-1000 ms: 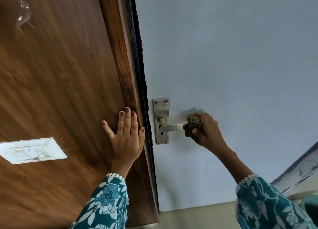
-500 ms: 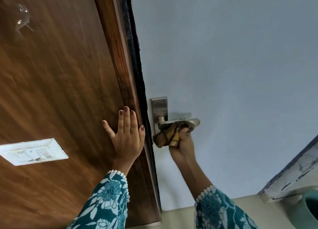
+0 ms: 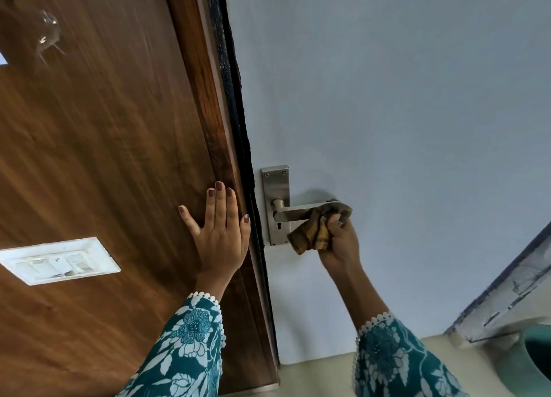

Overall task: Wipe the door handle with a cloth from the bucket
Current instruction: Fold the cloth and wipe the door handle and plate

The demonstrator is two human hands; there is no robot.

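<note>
A white switch plate (image 3: 59,261) sits at far left on the brown wood panel (image 3: 98,146), well clear of the work. The left hand (image 3: 219,234) lies flat against the wooden frame beside the door's edge, fingers (image 3: 220,200) spread wide and holding nothing, apparently to brace the person. To its right, the steel backplate (image 3: 275,185) carries the door handle (image 3: 301,211), whose lever points right across the pale blue door (image 3: 402,113). The right hand (image 3: 340,241) reaches up from below, fingers closed around a bunched brown-and-yellow cloth (image 3: 316,232) pressed against the lever's outer end and underside, seemingly so the wipe covers the part a palm grips. A loose fold hangs over the lower backplate near the keyhole (image 3: 279,225). At lower right, a teal bucket (image 3: 530,364), only partly in frame, stands on the floor by a worn ledge (image 3: 512,289). Nothing blocks the lever; wiping appears under way.
</note>
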